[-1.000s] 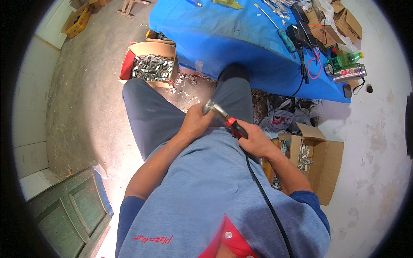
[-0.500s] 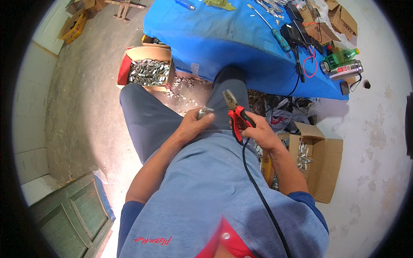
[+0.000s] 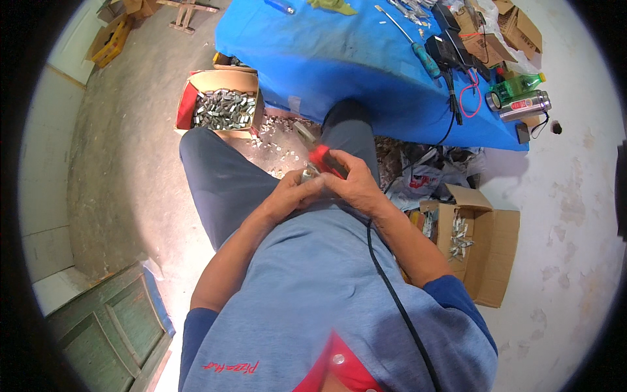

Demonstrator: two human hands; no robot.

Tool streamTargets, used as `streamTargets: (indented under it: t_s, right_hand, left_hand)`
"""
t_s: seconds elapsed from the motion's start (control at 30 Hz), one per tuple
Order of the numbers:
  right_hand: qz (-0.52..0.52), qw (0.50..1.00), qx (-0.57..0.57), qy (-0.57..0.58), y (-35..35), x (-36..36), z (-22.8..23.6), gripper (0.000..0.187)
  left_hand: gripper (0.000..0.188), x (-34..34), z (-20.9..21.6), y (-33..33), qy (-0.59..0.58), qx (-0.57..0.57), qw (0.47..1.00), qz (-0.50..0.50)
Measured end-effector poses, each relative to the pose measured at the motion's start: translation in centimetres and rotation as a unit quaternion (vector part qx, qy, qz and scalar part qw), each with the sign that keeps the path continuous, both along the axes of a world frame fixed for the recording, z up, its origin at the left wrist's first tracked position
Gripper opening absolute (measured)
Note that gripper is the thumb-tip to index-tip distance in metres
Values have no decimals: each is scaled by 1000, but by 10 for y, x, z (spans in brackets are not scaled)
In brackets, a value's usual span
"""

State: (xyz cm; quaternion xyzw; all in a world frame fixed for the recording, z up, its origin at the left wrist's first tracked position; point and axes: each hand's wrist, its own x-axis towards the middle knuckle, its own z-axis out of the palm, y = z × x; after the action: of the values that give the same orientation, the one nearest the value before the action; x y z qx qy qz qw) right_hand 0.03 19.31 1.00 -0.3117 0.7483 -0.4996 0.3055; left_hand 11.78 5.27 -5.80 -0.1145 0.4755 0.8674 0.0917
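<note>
Over my lap, my left hand is closed around a small silvery metal part, most of it covered by the fingers. My right hand grips a pair of red-handled pliers, whose blurred jaws point up and to the left. Both hands are close together and seem to touch at the fingertips. Whether the right fingers also pinch the small part is hidden.
A box full of small metal parts stands at the left knee. A blue-covered table bears a screwdriver, adapters and a steel flask. An open carton with metal pieces sits at right; a black cable crosses my shirt.
My right hand has moved left with the pliers, up against my left hand. The pliers now tilt further left. My left hand has hardly moved.
</note>
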Motion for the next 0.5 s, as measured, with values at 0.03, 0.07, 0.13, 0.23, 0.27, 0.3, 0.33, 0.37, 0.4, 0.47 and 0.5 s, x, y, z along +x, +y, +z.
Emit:
streamTargets:
  t_s: [0.03, 0.07, 0.13, 0.23, 0.27, 0.3, 0.33, 0.37, 0.4, 0.47, 0.5]
  right_hand:
    - [15, 1000, 4, -13, 0, -2, -1, 39]
    - [30, 999, 8, -26, -1, -6, -2, 38]
    - [39, 998, 20, -37, -2, -8, -4, 37]
    - [6, 997, 18, -68, -1, -6, -8, 35]
    - [-13, 995, 1, -101, 1, -5, -11, 34]
    - [-31, 990, -17, -133, 2, -5, -16, 33]
    - [-39, 985, -33, -165, 5, -7, -24, 34]
    - [-46, 978, -50, -196, 9, -11, -33, 35]
    - [-52, 970, -67, -227, 9, -13, -32, 37]
    - [-83, 951, -86, -287, 14, -13, -26, 39]
    - [-99, 939, -95, -315, 15, -14, -20, 39]
  left_hand:
    - [29, 1, 4, -1, -3, 4, 1000, 0]
    - [30, 1, 6, -1, -6, 8, 1000, 1]
    - [32, 2, 5, 0, -3, -5, 1000, -8]
    - [33, 1, 4, -1, -1, -12, 1000, -21]
    - [33, 1, 4, -1, -1, -12, 1000, -25]
    - [33, 0, 5, -2, 0, -5, 1000, -22]
    - [32, 0, 8, -1, 2, 2, 1000, -19]
    - [32, 0, 9, 0, 3, 8, 1000, -17]
    - [31, 0, 9, 0, -9, 5, 1000, -10]
    - [29, 1, 5, 3, -32, -1, 999, 4]
    - [28, 1, 2, 3, -27, -10, 1000, 3]
